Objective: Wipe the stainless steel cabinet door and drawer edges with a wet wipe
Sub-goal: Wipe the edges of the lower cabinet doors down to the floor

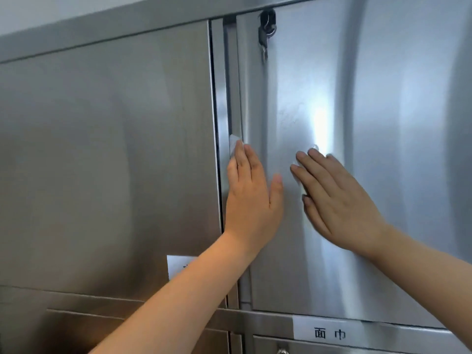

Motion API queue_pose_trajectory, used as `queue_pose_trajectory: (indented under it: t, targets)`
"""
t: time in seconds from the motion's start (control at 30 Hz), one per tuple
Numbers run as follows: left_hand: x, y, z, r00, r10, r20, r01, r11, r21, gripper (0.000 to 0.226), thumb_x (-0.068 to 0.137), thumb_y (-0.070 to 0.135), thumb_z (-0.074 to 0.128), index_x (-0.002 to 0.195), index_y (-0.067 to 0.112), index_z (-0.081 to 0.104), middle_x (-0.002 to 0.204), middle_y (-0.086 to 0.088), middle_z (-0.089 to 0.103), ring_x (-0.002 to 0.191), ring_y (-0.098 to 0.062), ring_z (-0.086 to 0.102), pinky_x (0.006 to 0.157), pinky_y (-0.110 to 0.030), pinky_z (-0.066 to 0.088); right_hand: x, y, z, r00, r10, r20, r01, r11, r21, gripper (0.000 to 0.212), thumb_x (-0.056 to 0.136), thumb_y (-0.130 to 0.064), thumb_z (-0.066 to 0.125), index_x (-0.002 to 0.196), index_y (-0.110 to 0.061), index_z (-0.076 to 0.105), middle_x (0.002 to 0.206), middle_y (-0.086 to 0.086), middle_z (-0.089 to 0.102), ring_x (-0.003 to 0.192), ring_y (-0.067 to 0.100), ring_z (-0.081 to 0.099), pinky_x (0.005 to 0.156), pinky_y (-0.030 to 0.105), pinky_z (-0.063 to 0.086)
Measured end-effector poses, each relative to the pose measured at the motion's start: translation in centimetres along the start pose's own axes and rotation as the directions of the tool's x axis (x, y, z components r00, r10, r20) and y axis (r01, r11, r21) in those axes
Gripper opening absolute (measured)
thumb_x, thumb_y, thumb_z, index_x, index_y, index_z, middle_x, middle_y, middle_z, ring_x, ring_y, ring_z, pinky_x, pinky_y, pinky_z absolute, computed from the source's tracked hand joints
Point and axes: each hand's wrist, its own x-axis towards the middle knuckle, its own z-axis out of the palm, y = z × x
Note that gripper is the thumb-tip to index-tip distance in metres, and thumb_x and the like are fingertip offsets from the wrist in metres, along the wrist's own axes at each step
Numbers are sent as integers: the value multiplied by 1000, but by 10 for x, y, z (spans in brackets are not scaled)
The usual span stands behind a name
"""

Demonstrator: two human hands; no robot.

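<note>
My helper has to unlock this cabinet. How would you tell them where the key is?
Look at the right-hand steel door, above the white label with two characters. Near its top left corner a black-headed key hangs from the lock, the only dark thing on the shiny doors.

left hand (pixel 251 198): flat, arm outstretched | right hand (pixel 339 200): flat, arm outstretched

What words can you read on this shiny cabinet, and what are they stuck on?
"面巾": on the white label on the steel rail below the right cabinet door.
Unreadable: a second white label on the left cabinet door, its writing mostly hidden behind the left forearm.
</note>
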Motion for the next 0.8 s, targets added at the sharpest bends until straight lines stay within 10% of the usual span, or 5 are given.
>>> queue_pose_trajectory:
  t: [0.8]
  targets:
    - [184,-2,-32,950,-7,-311,-12,998,-60,62,92,18,40,144,-10,17,151,-22,21,139,-33,17,116,-33,11,2,-2,-7,1000,-8,-12,8,998,-58,49,91,-18,39,136,1,48,147,18,39,137,34,36,108,49,30]
